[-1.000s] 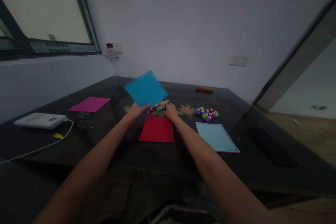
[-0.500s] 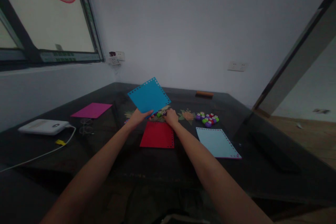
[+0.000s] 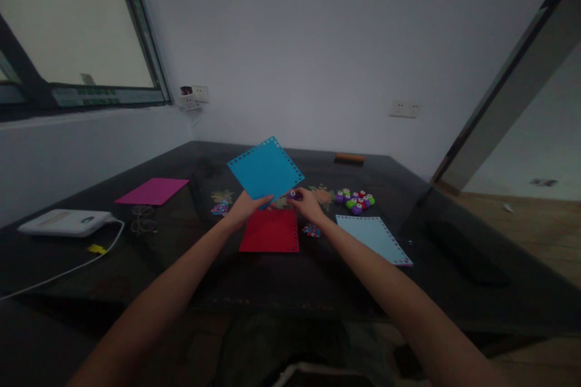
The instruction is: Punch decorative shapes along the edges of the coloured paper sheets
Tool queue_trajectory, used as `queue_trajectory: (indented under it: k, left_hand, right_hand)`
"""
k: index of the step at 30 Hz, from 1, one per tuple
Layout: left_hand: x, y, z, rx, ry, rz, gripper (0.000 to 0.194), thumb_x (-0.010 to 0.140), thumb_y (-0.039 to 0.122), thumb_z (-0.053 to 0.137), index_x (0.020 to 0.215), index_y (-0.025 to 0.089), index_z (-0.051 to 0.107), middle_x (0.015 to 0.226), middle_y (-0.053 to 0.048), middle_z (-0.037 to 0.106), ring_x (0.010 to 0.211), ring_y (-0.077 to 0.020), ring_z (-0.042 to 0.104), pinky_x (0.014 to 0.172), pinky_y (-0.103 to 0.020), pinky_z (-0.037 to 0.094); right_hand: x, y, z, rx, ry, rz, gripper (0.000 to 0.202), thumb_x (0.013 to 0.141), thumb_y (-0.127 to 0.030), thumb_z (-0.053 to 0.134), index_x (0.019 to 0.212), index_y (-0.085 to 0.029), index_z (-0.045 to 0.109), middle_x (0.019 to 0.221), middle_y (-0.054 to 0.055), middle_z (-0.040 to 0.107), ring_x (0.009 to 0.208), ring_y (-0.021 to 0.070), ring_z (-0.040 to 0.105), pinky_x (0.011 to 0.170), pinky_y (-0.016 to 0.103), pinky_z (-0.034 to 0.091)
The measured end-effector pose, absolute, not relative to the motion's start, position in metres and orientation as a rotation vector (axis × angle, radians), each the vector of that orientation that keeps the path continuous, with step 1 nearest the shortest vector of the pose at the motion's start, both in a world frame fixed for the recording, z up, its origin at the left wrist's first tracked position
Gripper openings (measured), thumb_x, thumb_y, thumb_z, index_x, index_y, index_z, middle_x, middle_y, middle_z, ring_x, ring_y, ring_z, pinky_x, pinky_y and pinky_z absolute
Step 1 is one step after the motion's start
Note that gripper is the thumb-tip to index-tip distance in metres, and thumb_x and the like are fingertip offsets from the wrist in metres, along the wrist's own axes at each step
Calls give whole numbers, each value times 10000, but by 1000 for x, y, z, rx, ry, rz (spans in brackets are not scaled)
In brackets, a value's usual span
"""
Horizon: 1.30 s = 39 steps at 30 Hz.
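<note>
"Holding anything, the left hand (image 3: 244,208)?"

"Yes, it pinches the lower corner of a bright-blue square sheet with punched edges (image 3: 266,168), tilted and raised at twelve o'clock from the flat red square sheet with punched holes (image 3: 269,232). I can't tell whether they are paper or felt."

"And the right hand (image 3: 309,204)?"

"Its fingertips close narrowly on a small round purple toy with a white eye (image 3: 293,195), at one o'clock from the red sheet, near the blue one's lower edge. Whether toy and sheet touch, I can't tell."

"How far along does it look?"

"Partway, I'd judge: gripping is done, one sheet lifted and one toy between fingertips. At two o'clock, a cluster of round purple, green and red toys with white eyes (image 3: 352,204) lies on the glossy black table (image 3: 267,287), out of both hands."

"What else is left unheld?"

"The pale-blue square sheet with punched edges (image 3: 371,237) at three o'clock, and the magenta flat sheet (image 3: 153,191) at ten. One pile of tiny multicoloured pieces (image 3: 311,230) lies just beside the red sheet at three, a second pile of tiny multicoloured pieces (image 3: 220,208) at ten."
</note>
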<state>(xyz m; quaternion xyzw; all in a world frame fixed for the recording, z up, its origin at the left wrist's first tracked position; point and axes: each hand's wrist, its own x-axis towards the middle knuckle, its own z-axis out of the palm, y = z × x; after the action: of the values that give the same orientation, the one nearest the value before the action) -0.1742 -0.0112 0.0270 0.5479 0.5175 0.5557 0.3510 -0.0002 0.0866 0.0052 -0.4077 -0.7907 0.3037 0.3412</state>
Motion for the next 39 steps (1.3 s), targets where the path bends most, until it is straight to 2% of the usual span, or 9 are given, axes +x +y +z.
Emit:
queue_trajectory:
  k: [4, 7, 10, 13, 17, 22, 26, 32, 39]
  left_hand:
    - [-153, -15, 29, 1392, 1296, 1420, 385, 671, 379, 706, 948, 126, 620, 789, -101, 713, 654, -201, 649, 630, -317, 511]
    - [-133, -18, 36, 1377, 1245, 1373, 390, 667, 377, 710, 955, 133, 610, 828, -100, 711, 669, -199, 652, 609, -300, 507]
    - [-114, -19, 36, 1351, 1183, 1370, 406, 662, 389, 709, 959, 139, 591, 856, -94, 706, 678, -193, 651, 603, -291, 505]
    - [-106, -18, 27, 1316, 1157, 1376, 431, 655, 411, 706, 961, 139, 571, 810, -79, 699, 635, -184, 641, 593, -298, 504]
    - [-109, -21, 16, 1336, 1224, 1336, 439, 653, 400, 715, 980, 146, 568, 832, -87, 704, 652, -207, 654, 616, -331, 522]
    - [-110, -23, 17, 1487, 1258, 1317, 402, 656, 355, 714, 978, 150, 590, 841, -100, 712, 740, -254, 671, 722, -396, 531]
    - [-107, -22, 17, 1514, 1290, 1319, 439, 660, 340, 712, 1038, 156, 581, 909, -118, 708, 819, -282, 671, 726, -414, 534]
    - [-106, -22, 15, 1469, 1323, 1299, 454, 667, 335, 712, 1055, 148, 570, 945, -127, 707, 789, -277, 679, 719, -411, 546]
    - [-104, -25, 18, 1518, 1352, 1327, 498, 687, 295, 698, 1132, 134, 541, 982, -121, 707, 849, -271, 676, 788, -427, 539]
  right_hand:
    - [40, 56, 15, -930, -1886, 1264, 363, 661, -281, 722, 989, -144, 644, 725, 14, 645, 552, 108, 556, 534, 233, 449]
    - [68, 33, 19, -862, -1700, 1497, 412, 608, -273, 767, 985, -159, 646, 656, -13, 623, 467, 89, 523, 476, 229, 439]
    - [85, 15, 19, -775, -1466, 1668, 452, 551, -212, 804, 972, -181, 641, 718, -8, 651, 537, 102, 588, 552, 240, 496]
    - [92, 5, 14, -702, -1261, 1807, 425, 591, -245, 796, 981, -182, 640, 870, 33, 681, 703, 148, 667, 723, 296, 540]
    - [93, 1, 6, -652, -1190, 1833, 368, 651, -296, 767, 972, -174, 636, 893, 56, 690, 773, 182, 685, 821, 360, 537]
    - [89, 2, 3, -649, -1138, 1778, 375, 612, -282, 794, 929, -175, 624, 868, 51, 698, 726, 179, 688, 756, 335, 556]
    - [90, 3, 3, -651, -1094, 1774, 372, 590, -285, 805, 898, -173, 629, 887, 51, 701, 721, 175, 690, 712, 298, 556]
    - [91, 3, 4, -639, -1108, 1800, 316, 629, -277, 782, 887, -162, 641, 940, 67, 694, 780, 188, 689, 735, 314, 549]
    - [91, 3, 4, -621, -1088, 1814, 312, 606, -274, 796, 850, -162, 637, 913, 54, 701, 799, 202, 688, 727, 317, 548]
